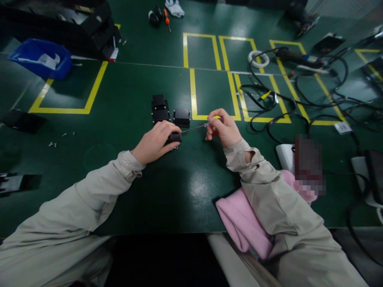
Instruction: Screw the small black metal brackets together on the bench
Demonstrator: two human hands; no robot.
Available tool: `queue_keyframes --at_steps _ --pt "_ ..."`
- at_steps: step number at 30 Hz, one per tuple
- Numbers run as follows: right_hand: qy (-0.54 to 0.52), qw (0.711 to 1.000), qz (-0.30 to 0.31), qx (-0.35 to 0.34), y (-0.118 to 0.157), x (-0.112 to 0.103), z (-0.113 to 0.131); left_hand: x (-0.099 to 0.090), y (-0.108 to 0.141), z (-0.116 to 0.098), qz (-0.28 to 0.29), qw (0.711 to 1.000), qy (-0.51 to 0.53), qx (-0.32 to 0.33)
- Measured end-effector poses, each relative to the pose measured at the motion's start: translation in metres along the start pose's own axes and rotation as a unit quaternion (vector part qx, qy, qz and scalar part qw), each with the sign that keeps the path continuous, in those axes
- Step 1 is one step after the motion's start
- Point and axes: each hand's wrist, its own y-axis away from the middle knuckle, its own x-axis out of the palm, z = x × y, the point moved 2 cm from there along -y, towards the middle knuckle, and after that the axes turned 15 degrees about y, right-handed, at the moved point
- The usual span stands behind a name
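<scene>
Down on the counter [161,203], the left hand [157,140] grips a black block [175,138]; to its right, the right hand [223,127] pinches a screwdriver [195,128] angled toward the block.

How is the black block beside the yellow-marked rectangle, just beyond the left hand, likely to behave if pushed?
The black block would probably slide rather than roll, since it looks boxy and straight-edged. It seems stiff, judging by its crisp outline. The green tabletop looks glossy, so it may offer little grip.
</scene>
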Motion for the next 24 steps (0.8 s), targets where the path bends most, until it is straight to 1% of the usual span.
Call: queue_keyframes --at_steps 6,12,19,24 --pt "0.005 1.000 0.008 -0.014 -0.0003 -0.0005 -0.0003 -0.0002 0.0001 0.0001 0.000 1.000 -0.005 0.000" --pt "0.005 1.000 -0.004 -0.004 -0.0014 -0.0004 -0.0026 -0.0002 0.0003 0.0001 -0.005 1.000 -0.004 0.005" --pt "-0.004 1.000 0.008 -0.029 -0.0005 0.0007 0.0001 0.0000 0.0003 0.0004 -0.004 1.000 -0.006 0.009" --pt "-0.009 1.000 0.002 -0.014 -0.0014 0.0003 -0.0011 -0.0002 0.0003 0.0004 -0.009 1.000 -0.007 0.014"
